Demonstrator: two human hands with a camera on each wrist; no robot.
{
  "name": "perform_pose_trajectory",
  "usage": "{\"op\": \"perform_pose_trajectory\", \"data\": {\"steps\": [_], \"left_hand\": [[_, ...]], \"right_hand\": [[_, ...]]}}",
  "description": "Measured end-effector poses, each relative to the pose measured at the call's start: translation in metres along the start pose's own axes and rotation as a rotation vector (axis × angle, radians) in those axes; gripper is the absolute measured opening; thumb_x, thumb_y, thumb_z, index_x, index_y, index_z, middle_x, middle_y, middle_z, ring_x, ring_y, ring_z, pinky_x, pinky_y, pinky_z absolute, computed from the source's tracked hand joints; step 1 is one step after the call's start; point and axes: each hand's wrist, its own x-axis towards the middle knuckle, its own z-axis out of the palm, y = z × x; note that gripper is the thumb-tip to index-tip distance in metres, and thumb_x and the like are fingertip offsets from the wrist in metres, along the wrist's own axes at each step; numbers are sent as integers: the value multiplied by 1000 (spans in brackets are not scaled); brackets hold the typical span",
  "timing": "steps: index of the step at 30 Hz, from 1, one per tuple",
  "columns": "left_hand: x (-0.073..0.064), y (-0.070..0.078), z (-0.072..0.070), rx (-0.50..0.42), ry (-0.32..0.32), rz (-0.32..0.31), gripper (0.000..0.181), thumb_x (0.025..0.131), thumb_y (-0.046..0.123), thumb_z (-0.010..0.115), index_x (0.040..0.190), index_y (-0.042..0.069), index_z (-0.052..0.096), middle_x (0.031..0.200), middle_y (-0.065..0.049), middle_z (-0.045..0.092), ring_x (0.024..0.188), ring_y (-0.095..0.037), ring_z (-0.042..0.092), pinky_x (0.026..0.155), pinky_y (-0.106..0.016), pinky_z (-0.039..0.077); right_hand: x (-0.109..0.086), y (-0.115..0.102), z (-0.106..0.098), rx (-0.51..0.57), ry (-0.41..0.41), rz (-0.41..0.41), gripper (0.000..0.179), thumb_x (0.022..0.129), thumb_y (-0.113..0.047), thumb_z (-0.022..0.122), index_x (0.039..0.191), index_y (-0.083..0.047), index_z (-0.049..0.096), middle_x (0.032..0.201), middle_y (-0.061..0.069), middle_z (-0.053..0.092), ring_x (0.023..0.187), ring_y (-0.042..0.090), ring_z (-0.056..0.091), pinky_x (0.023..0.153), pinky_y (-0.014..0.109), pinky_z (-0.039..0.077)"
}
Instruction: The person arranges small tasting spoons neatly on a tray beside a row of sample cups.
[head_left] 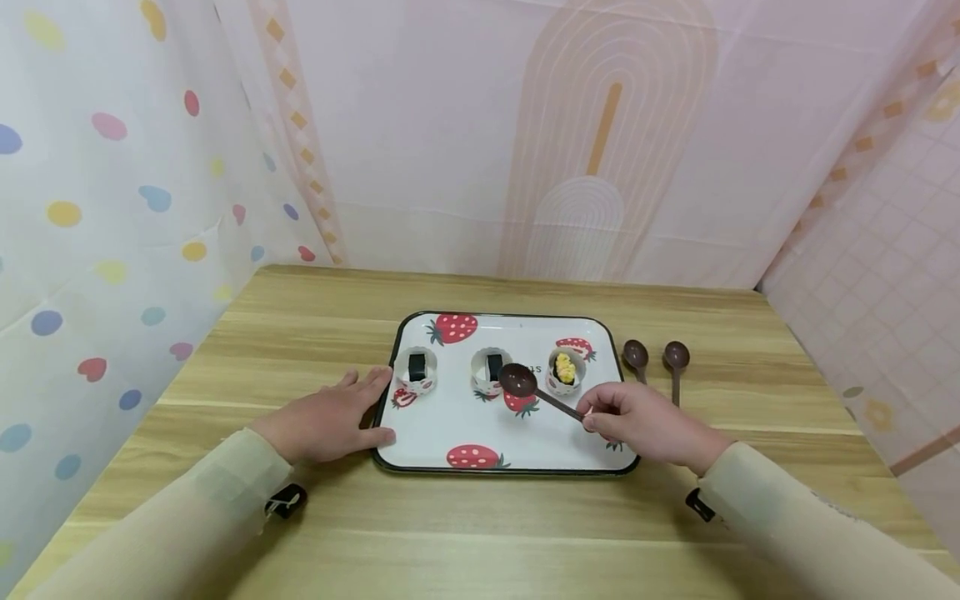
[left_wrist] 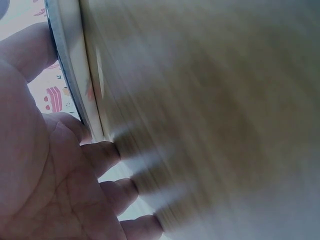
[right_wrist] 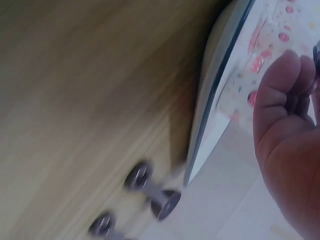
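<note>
My right hand [head_left: 651,422] pinches the handle of a dark brown spoon [head_left: 517,380], whose bowl hovers over the middle of a white strawberry-patterned tray [head_left: 427,433]. My left hand [head_left: 326,423] touches the tray's left edge, thumb over the rim and fingers fairly straight; the left wrist view shows this thumb [left_wrist: 31,50] on the rim. Three small paper cups stand in a row on the tray. The left cup holds a seaweed-wrapped rice piece [head_left: 417,367], as does the middle one [head_left: 494,365], partly behind the spoon. Yellow bits [head_left: 565,367] top the piece in the right cup.
Two more brown spoons [head_left: 635,356] [head_left: 676,357] lie on the wooden table [head_left: 480,533] just right of the tray, near my right hand. Patterned curtains [head_left: 420,167] enclose the table at the back and both sides.
</note>
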Motion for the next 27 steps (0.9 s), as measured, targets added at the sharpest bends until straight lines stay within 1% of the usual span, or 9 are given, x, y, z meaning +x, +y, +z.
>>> {"op": "perform_pose_trajectory", "data": {"steps": [3,7,10,14,17,22,25,27], "left_hand": [[0,0,0,-5,0,-1,108,95,76,57,170,10,16,176,-16,21,158,-56,18,123,-71,28],[0,0,-1,-7,0,2,108,95,75,57,170,9,16,175,-16,21,158,-56,17,123,-71,27],[1,0,-1,-7,0,2,108,95,75,57,170,9,16,175,-16,21,158,-56,18,123,-72,27],[2,0,-1,0,4,3,109,95,76,57,170,9,16,175,-16,21,157,-56,18,123,-71,28],[2,-1,-1,4,5,8,108,95,75,57,170,8,16,175,-17,21,157,-57,18,123,-70,28],[2,-2,0,2,5,10,108,95,75,57,170,7,16,175,-17,21,157,-57,18,123,-70,28],[2,-1,0,1,3,7,109,95,75,57,170,8,16,175,-17,21,157,-57,18,123,-70,27],[2,-1,0,0,2,6,109,95,75,57,170,8,16,175,-17,20,157,-57,17,124,-70,27]], "right_hand": [[7,-5,8,22,22,34,12,102,-15,69,109,-8,74,84,7,65,72,16,56,58,26,48],[15,-13,17,43,32,51,12,104,-13,66,111,-6,74,87,8,67,74,16,57,61,25,49],[20,-18,24,49,36,55,15,105,-13,64,113,-6,74,87,8,67,76,16,57,61,25,46],[26,-27,32,68,46,65,16,106,-13,62,114,-8,75,85,7,66,75,16,56,58,25,40],[31,-33,39,90,56,71,15,106,-12,62,112,-10,75,84,7,66,73,16,54,56,25,38],[39,-42,50,125,86,68,15,105,-12,63,112,-10,76,93,9,72,74,16,55,61,27,42],[44,-47,57,143,110,80,14,104,-11,64,112,-10,76,98,8,75,76,16,56,64,28,44],[46,-51,61,153,125,97,14,104,-11,65,111,-10,77,98,7,76,77,17,56,65,29,44]]}}
